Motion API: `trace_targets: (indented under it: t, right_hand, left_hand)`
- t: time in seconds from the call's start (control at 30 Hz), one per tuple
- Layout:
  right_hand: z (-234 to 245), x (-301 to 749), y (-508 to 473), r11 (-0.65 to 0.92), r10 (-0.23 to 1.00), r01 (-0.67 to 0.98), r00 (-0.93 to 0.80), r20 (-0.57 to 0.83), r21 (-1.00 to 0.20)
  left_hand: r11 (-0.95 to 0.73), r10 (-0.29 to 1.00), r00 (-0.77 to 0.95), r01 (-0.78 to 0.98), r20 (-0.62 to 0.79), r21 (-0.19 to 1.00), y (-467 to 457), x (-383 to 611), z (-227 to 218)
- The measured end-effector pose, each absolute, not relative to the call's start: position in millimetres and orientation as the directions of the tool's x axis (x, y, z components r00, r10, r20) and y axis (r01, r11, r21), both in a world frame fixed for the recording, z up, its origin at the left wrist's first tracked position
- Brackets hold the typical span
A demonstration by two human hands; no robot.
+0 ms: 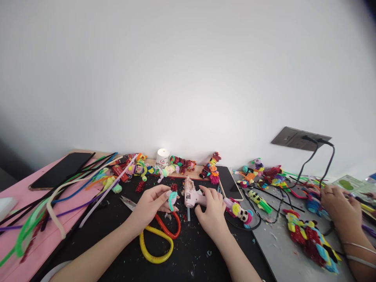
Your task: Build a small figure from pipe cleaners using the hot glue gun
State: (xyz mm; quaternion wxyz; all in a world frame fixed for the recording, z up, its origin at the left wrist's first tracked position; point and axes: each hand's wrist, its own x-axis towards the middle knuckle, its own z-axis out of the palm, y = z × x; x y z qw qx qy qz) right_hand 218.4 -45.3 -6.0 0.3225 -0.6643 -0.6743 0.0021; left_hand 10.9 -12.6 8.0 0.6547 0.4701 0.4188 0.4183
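Observation:
My left hand is closed, its fingertips pinching a small pipe-cleaner piece in teal, white and dark red. On the black work surface lies a pale pink hot glue gun, its nozzle end crusted and pointing to the wall. My right hand is around its handle, thumb on the near side and fingers on the far side. A glue stick shows beneath the gun. Below my left hand are scissors with red and yellow handles, their blades partly hidden behind that hand.
Loose pipe cleaners and a phone lie left. A paper cup and several pipe-cleaner figures line the wall. A tablet lies behind my right hand. Another person's hand works at right, near cords running to an outlet.

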Motion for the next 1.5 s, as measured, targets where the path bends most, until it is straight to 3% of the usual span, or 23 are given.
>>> trace_targets:
  t: [0.17,0.27,0.83,0.97,1.13,1.23,1.33,1.5]
  right_hand:
    - [14.4,205.4,-60.7,0.43,0.849,0.681,-0.081,0.522,-0.593]
    - [14.6,193.0,-68.9,0.543,0.819,0.601,-0.226,0.527,-0.587]
    - [5.4,177.9,-71.6,0.628,0.77,0.603,-0.39,0.505,-0.492]
    - [7.1,179.2,-73.3,0.611,0.783,0.61,-0.373,0.498,-0.504]
    - [11.7,195.7,-67.1,0.525,0.825,0.611,-0.194,0.531,-0.592]
    - [7.3,206.5,-57.1,0.294,0.843,0.795,0.046,0.536,-0.531]
    - [0.8,210.7,-49.5,0.113,0.909,0.891,0.086,0.407,-0.44]
    - [-3.0,210.2,-46.1,0.006,0.942,0.927,0.12,0.313,-0.374]
  left_hand:
    - [-0.018,0.963,0.27,0.04,0.006,0.999,-19.2,11.2,10.3]
    - [-0.128,0.946,0.312,0.122,0.084,0.984,-23.8,11.9,10.0]
    - [-0.37,0.915,0.284,0.313,0.285,0.875,-29.5,12.1,3.7]
    - [-0.259,0.943,0.272,0.243,0.191,0.935,-29.2,14.1,6.4]
    - [0.073,0.962,0.267,-0.034,-0.061,0.997,-18.4,12.6,9.2]
    - [0.251,0.939,0.293,-0.219,-0.182,0.943,-12.5,11.2,7.4]
    - [0.314,0.927,0.312,-0.334,-0.21,0.889,-11.1,11.8,6.9]
    - [0.348,0.92,0.318,-0.4,-0.228,0.848,-13.3,13.4,9.5]
